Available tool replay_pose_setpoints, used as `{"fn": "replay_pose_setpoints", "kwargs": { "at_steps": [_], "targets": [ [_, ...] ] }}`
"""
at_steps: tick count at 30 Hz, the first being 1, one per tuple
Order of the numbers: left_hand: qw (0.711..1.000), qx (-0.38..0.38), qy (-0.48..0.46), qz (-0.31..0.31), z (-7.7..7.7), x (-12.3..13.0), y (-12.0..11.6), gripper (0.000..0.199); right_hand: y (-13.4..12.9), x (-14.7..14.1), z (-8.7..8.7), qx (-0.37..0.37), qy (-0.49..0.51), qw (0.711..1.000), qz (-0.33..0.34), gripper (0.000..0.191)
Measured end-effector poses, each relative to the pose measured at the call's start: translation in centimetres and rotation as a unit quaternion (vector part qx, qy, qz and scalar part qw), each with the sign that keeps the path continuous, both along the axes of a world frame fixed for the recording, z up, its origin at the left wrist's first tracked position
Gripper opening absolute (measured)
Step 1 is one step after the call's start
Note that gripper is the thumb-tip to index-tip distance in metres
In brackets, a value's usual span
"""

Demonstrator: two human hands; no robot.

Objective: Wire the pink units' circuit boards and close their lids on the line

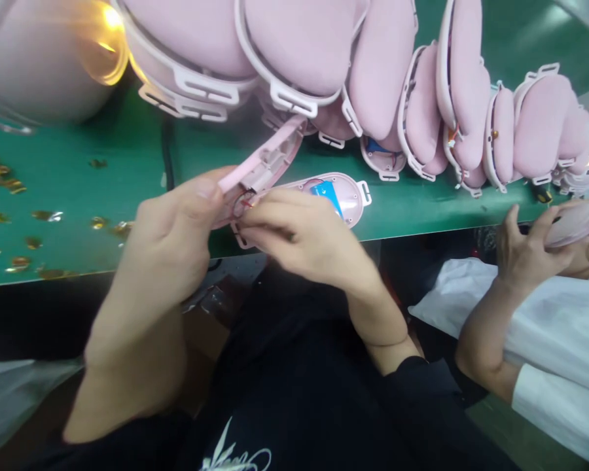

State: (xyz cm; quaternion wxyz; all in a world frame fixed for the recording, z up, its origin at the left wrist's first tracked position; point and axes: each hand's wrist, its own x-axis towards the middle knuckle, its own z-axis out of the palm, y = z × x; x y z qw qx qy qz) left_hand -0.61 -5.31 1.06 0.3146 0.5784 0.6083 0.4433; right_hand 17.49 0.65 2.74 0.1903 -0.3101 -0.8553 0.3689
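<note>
Tilted up in my left hand (pixel 177 229) is a pink plastic shell half (pixel 269 160), its hollow inner side facing right. The thumb presses on its near end. Below it, a second shell half (pixel 351 203) lies open on the table edge, with a blue battery pack (pixel 326 196) inside. My right hand (pixel 299 235) is between the two halves, fingertips pinched together at thin red and dark wires (pixel 243 204). Exactly what sits between those fingertips is partly hidden by the fingers.
Pink shells (pixel 299 46) with pale slotted rims stand in a long row along the green table (pixel 127 150). Gold scraps (pixel 0 170) lie scattered at the left. A co-worker's hand (pixel 530 248) holds a pink shell at the right. A glowing yellow light (pixel 110 46) shows upper left.
</note>
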Motion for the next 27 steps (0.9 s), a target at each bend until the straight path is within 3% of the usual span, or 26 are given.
{"fn": "replay_pose_setpoints", "kwargs": {
  "at_steps": [2,5,11,18,21,25,27],
  "targets": [
    [0.999,-0.045,-0.029,-0.009,0.4,0.3,-0.1,0.045,1.3,1.9,1.0,-0.045,0.011,0.999,-0.004,0.016],
    [0.997,-0.075,0.013,-0.022,0.6,0.6,-0.2,0.048,2.6,3.5,1.9,-0.072,-0.064,0.995,0.007,0.014],
    [0.993,0.042,0.107,-0.027,0.0,0.9,0.1,0.049,2.6,3.8,2.2,-0.052,-0.082,0.994,0.047,0.012],
    [0.987,0.081,0.136,-0.030,-0.8,1.4,-0.5,0.056,1.0,2.5,-0.7,0.127,-0.105,0.986,-0.041,0.017],
    [0.987,0.082,0.134,-0.028,-0.8,1.4,-0.5,0.056,0.3,2.3,-1.1,0.162,-0.098,0.977,-0.098,0.017],
    [0.986,0.093,0.133,-0.032,-0.7,1.2,-0.4,0.051,-0.1,2.7,-0.3,0.083,-0.045,0.995,-0.019,0.013],
    [0.986,0.093,0.139,-0.026,-0.7,1.2,-0.3,0.053,0.0,3.0,0.2,0.035,-0.022,0.999,-0.024,0.012]
  ]
}}
